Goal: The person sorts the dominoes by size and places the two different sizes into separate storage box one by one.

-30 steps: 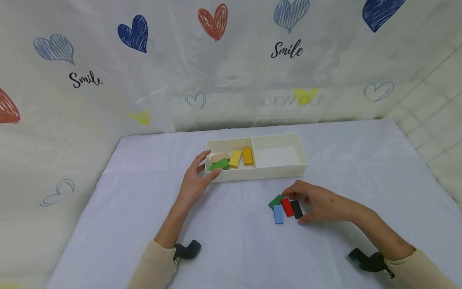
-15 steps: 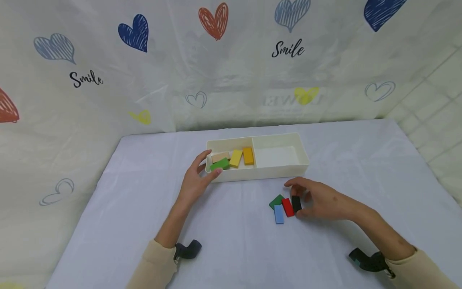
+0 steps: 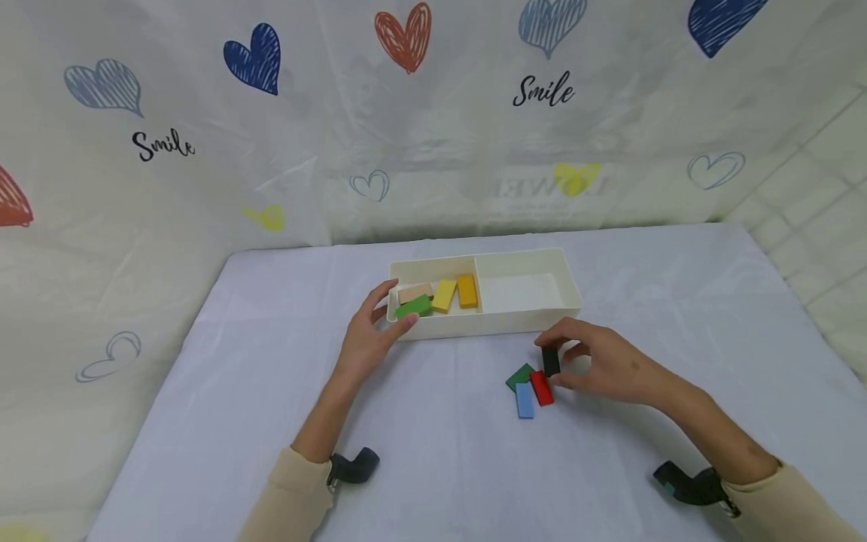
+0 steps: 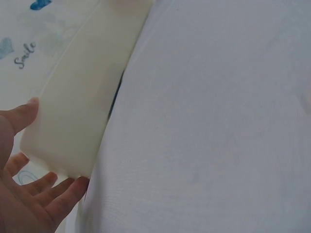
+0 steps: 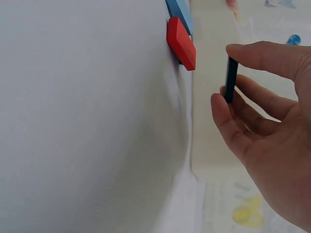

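Note:
My right hand [image 3: 612, 365] pinches a black block [image 3: 551, 361] between thumb and fingertips; in the right wrist view the black block [image 5: 231, 79] is clear of the table. Just below it lie a red block [image 3: 542, 388], a dark green block [image 3: 520, 376] and a blue block [image 3: 524, 400], close together. At the left end of a white two-compartment box [image 3: 488, 324], my left hand [image 3: 369, 335] holds the corner, thumb at the front rim and fingers along the end wall. Inside the left compartment are a beige block [image 3: 415, 293], a light green block [image 3: 415, 306], a yellow block [image 3: 443, 296] and an orange block [image 3: 466, 290].
A white cloth covers the table [image 3: 440, 467]. Behind it hangs a pale curtain [image 3: 305, 150] printed with hearts and words. The box's right compartment [image 3: 521, 292] holds no blocks. Each wrist carries a dark camera mount [image 3: 355, 465].
The right hand has picked the black block up from beside the red one and moved it up toward the box. The left hand has kept its place on the box.

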`<state>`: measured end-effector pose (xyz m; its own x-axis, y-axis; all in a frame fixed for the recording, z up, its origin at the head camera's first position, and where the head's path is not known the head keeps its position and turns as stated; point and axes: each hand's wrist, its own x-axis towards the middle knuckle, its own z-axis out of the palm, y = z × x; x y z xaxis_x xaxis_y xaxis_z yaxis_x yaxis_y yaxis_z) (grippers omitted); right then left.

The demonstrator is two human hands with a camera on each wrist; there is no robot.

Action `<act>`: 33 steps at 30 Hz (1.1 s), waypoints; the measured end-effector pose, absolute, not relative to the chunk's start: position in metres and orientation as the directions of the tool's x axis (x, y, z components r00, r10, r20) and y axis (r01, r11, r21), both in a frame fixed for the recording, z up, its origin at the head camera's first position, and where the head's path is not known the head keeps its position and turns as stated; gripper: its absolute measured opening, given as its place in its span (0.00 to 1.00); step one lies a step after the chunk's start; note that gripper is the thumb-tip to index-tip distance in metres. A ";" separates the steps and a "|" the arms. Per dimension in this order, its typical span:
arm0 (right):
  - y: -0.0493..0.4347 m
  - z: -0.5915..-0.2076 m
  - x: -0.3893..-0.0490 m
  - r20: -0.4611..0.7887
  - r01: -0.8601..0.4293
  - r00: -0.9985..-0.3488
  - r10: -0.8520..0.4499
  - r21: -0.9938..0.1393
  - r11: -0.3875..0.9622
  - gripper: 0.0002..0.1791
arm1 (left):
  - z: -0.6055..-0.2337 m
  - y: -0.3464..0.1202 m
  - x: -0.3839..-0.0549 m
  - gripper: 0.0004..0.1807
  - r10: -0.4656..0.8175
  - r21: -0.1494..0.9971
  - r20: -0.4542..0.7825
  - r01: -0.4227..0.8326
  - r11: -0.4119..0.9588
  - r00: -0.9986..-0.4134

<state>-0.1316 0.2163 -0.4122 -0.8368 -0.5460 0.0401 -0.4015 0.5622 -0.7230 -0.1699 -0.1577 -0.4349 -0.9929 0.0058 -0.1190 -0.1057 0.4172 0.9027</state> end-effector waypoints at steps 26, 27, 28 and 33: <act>0.205 -0.401 -0.137 0.349 -0.524 -0.849 -0.396 -0.650 0.551 0.22 | -0.435 -0.155 -0.171 0.41 0.000 0.896 -0.128 -0.116 0.428 -0.992; 0.205 -0.401 -0.137 0.357 -0.525 -0.849 -0.390 -0.652 0.547 0.22 | -0.435 -0.154 -0.171 0.41 0.000 0.895 -0.129 -0.116 0.431 -0.992; 0.204 -0.402 -0.138 0.362 -0.526 -0.849 -0.385 -0.655 0.543 0.22 | -0.434 -0.154 -0.171 0.41 0.001 0.894 -0.129 -0.116 0.433 -0.992; 0.201 -0.405 -0.142 0.380 -0.526 -0.850 -0.366 -0.664 0.531 0.22 | -0.435 -0.155 -0.170 0.40 -0.004 0.898 -0.126 -0.116 0.425 -0.992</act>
